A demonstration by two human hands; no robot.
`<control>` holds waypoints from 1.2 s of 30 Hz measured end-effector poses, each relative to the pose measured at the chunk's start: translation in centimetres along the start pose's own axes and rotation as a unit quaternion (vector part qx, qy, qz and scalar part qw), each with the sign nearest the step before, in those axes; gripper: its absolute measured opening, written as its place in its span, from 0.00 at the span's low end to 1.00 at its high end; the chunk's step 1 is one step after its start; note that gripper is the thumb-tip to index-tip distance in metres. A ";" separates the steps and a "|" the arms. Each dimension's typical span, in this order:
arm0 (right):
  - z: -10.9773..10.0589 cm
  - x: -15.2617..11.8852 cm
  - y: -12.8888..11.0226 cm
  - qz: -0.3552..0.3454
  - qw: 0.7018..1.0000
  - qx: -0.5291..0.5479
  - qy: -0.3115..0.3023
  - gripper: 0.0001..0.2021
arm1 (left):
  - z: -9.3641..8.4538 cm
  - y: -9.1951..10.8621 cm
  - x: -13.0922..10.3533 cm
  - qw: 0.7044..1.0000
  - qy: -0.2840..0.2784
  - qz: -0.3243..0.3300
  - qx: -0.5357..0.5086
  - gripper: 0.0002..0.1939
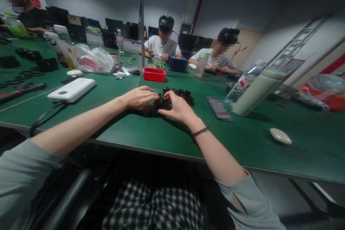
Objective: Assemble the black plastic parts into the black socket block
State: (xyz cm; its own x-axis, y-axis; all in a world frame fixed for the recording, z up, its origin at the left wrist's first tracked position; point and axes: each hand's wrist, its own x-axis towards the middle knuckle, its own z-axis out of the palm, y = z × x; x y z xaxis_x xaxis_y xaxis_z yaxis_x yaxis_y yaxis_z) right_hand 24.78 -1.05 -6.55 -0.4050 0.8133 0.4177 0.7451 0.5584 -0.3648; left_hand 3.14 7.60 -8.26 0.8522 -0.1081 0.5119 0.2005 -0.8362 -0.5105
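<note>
My left hand (140, 98) and my right hand (177, 107) meet over the green table. Between their fingertips is a small black part (161, 99), partly covered by the fingers; its exact kind is too dark to make out. The left fingers are bent over its left side, while the right thumb and fingers close round it from the right. Just behind my right hand lies a cluster of black knobbly pieces (188, 96), set close together in a row.
A red tray (154, 74) and a blue bin (178, 64) stand farther back, near yellow and green wires. To the left are a white power bank (72, 90) and pliers (24, 91). On the right are a phone (219, 108), a green flask (257, 91) and a white oval object (280, 136).
</note>
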 end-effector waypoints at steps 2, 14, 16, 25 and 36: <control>0.0 0.0 0.0 0.000 1.000 0.002 0.000 0.22 | 0.0 0.0 0.0 1.000 0.006 0.005 0.003 0.12; 0.0 0.0 0.1 -0.002 1.000 0.009 -0.002 0.23 | 0.1 -0.1 0.0 1.000 -0.007 -0.005 0.003 0.12; 0.0 0.0 0.0 -0.002 1.000 0.011 -0.002 0.22 | 0.2 -0.1 0.0 1.000 -0.009 -0.008 -0.001 0.12; 0.0 0.0 0.0 0.004 1.000 0.007 -0.008 0.23 | 0.0 -0.1 0.1 1.000 0.007 0.013 0.012 0.12; 0.2 0.0 0.2 0.016 1.000 0.011 -0.015 0.25 | -0.1 0.1 0.1 1.000 -0.001 0.009 0.008 0.12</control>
State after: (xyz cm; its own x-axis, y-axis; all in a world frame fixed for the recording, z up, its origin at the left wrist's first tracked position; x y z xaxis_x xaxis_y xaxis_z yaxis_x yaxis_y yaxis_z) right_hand 24.84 -0.90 -6.85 -0.3973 0.8355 0.3796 0.7468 0.5348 -0.3953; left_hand 3.22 7.48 -8.15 0.8566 -0.1230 0.5010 0.1921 -0.8253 -0.5310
